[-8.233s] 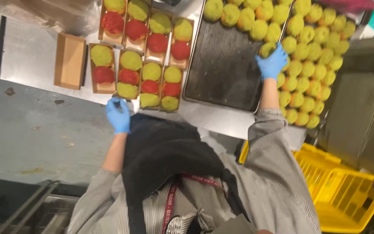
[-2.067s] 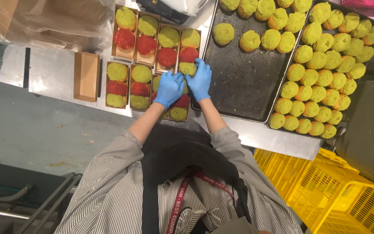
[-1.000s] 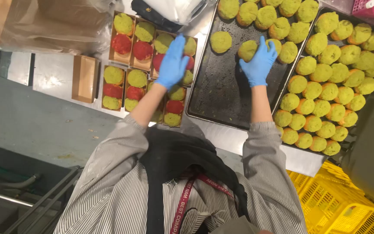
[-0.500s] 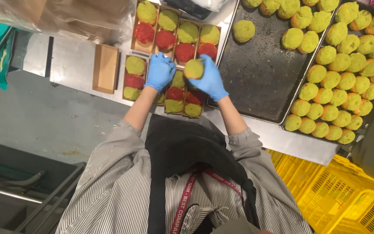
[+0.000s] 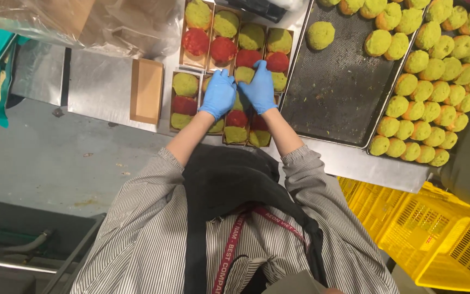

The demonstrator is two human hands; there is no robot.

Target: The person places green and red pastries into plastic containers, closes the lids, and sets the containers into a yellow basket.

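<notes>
I see both hands in blue gloves over the near row of cardboard trays [image 5: 221,106] on the steel worktop [image 5: 96,81]. The left hand [image 5: 218,93] lies palm down with its fingers curled loosely over one tray, touching the cakes in it; I cannot tell whether it grips anything. The right hand [image 5: 260,87] sits just beside it, fingertips pinched round a green cake [image 5: 244,74] that rests at the far end of the next tray, between the two hands (the left fingertips look to touch it too). The trays in both rows hold green and red cakes in lines. An empty tray [image 5: 147,91] lies to the left of them, near the worktop's front edge. To the right, touching the trays, a dark baking sheet [image 5: 338,81] is mostly bare, with one green cake [image 5: 320,35] near its far edge and a few more along that edge. Beyond it a second sheet [image 5: 436,81] is packed with green cakes. A yellow crate [image 5: 441,239] stands below the worktop's right corner
</notes>
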